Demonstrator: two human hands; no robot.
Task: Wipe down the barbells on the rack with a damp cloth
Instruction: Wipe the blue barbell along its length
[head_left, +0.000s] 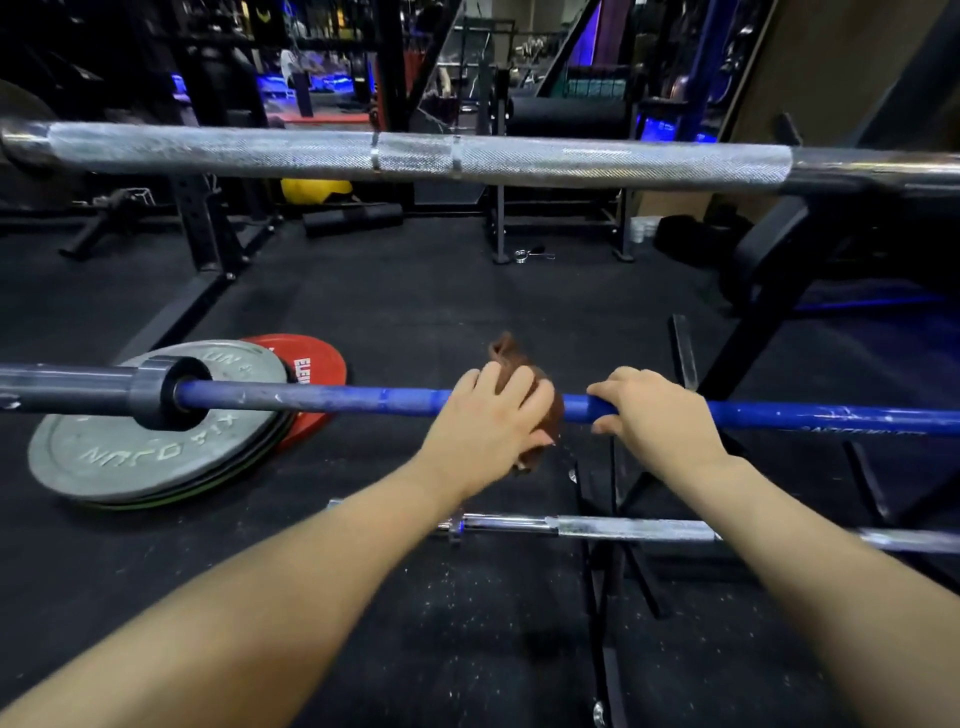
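Right now we have both hands on the blue bar (322, 400), the middle one of three barbells on the rack (737, 364). Our left hand (491, 415) is curled around the brown cloth (511, 353), pressing it against the shaft so that the cloth wraps the bar, with a tuft sticking up on the far side and a corner hanging below. Our right hand (657, 413) grips the bare shaft just to the right of the cloth, fingers closed over the top, steadying it.

The silver bar (415, 153) runs above and farther away; a third bar (623, 527) sits lower and nearer to us. Plates (145, 447) lie stacked on the floor (415, 291) at the left, under the blue bar's sleeve (156, 392).

To do this stroke well, we judge that the cloth should stay wrapped all the way round the shaft, so the underside gets cleaned too (it is easy to wipe only the top). Firm squeeze, long passes toward the sleeve at the left, then back to the right, with the right hand shifting aside so no stretch is skipped. The scuffed patches on the blue coating probably want a second pass. Whether the other two bars are already wiped, we cannot tell.
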